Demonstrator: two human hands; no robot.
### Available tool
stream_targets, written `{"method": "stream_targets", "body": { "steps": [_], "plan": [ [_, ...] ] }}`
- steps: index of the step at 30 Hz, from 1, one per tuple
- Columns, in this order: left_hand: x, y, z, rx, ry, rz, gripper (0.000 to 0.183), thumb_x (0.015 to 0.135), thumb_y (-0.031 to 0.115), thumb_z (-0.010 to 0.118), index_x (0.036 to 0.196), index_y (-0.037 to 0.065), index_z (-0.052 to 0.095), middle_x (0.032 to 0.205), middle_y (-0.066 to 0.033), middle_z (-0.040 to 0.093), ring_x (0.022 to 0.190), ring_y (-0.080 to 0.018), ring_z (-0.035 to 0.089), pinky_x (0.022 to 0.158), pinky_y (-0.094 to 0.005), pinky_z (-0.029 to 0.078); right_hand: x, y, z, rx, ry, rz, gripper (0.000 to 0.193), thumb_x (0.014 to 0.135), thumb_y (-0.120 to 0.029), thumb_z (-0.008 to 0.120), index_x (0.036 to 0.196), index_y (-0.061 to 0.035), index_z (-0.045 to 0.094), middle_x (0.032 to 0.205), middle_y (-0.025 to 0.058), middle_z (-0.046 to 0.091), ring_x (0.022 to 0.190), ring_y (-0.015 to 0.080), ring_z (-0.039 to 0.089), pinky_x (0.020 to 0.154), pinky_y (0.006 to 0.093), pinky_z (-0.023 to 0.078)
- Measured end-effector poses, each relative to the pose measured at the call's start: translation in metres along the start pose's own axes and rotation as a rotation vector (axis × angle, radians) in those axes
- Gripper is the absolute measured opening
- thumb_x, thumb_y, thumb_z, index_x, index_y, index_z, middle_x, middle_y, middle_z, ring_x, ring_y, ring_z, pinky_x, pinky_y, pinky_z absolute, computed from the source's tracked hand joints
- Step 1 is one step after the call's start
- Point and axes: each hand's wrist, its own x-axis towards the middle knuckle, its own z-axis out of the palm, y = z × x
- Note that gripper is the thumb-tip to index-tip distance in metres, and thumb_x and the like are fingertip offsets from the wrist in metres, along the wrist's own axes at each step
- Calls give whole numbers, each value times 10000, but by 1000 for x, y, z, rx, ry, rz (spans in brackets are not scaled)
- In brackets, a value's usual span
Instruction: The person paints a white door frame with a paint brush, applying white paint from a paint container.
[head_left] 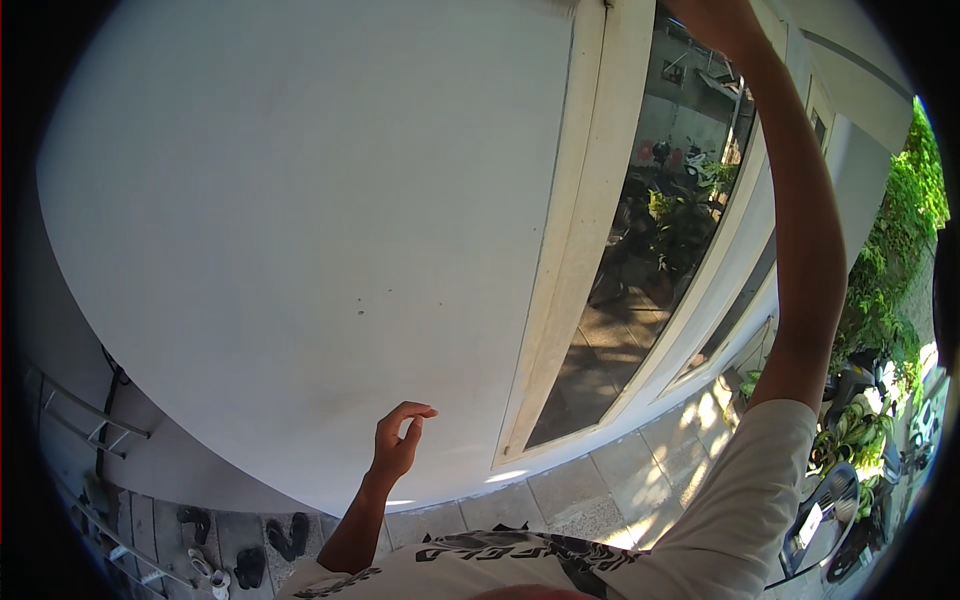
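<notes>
My left hand (397,441) is low in front of the pale wall (300,180), its fingers loosely bent and the thumb apart from them. Nothing shows in it. I cannot tell whether it touches the wall. Raised high at the upper right is my right hand (718,22), near the top of a glass pane (650,250) in a cream frame (575,230). The picture's edge cuts off its fingers, so whatever they hold is hidden. A dark, fringed edge (556,5) of something shows at the top, beside the frame; its kind is unclear.
Several shoes (250,567) lie on the paved floor (590,500) at the lower left. A metal rack or ladder (95,425) stands at the far left. Green plants (890,260), a fan-like round object (838,495) and parked motorbikes are on the right.
</notes>
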Motion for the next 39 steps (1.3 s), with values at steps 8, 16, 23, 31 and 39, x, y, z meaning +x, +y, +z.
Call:
{"method": "stream_targets", "body": {
  "steps": [8, 16, 23, 31, 39],
  "plan": [
    [0, -1, -3, -12, 17, -2, 164, 912, -3, 497, 1022, 3, 619, 979, -113, 686, 970, -200, 649, 894, -328, 476, -4, 4, 27, -154, 93, -259, 103, 811, 3, 705, 913, -2, 693, 890, 106, 710, 805, 200, 672, 738, 309, 528],
    [-4, 1, -10, -10, -8, -15, 160, 926, 15, 490, 1024, 2, 616, 977, -111, 684, 975, -198, 648, 890, -316, 474, -99, -36, 53, 53, -301, -187, 116, 795, 0, 699, 897, -55, 699, 877, 70, 699, 772, 226, 686, 684, 313, 552],
    [-1, -2, -4, -23, -7, 12, 165, 924, 12, 490, 1032, -3, 615, 978, -113, 684, 974, -196, 648, 889, -317, 474, 28, -15, -5, -160, -1, -18, 83, 817, -4, 697, 897, -26, 707, 859, 90, 709, 769, 163, 651, 730, 294, 522],
    [9, 9, -11, 48, -133, -19, 183, 914, 12, 512, 1067, 11, 611, 1026, -105, 680, 1012, -197, 637, 914, -326, 467, -4, 14, 22, -275, 142, -132, 89, 840, -31, 678, 926, -45, 698, 910, 78, 709, 823, 185, 670, 744, 304, 534],
    [8, 14, -18, 92, -293, -64, 184, 923, 56, 537, 1087, 24, 613, 1064, -83, 673, 1050, -203, 627, 947, -349, 455, -85, -27, 43, 36, -335, -97, 72, 841, -41, 675, 904, -57, 707, 901, 53, 710, 800, 192, 688, 747, 308, 551]
  ]
}}
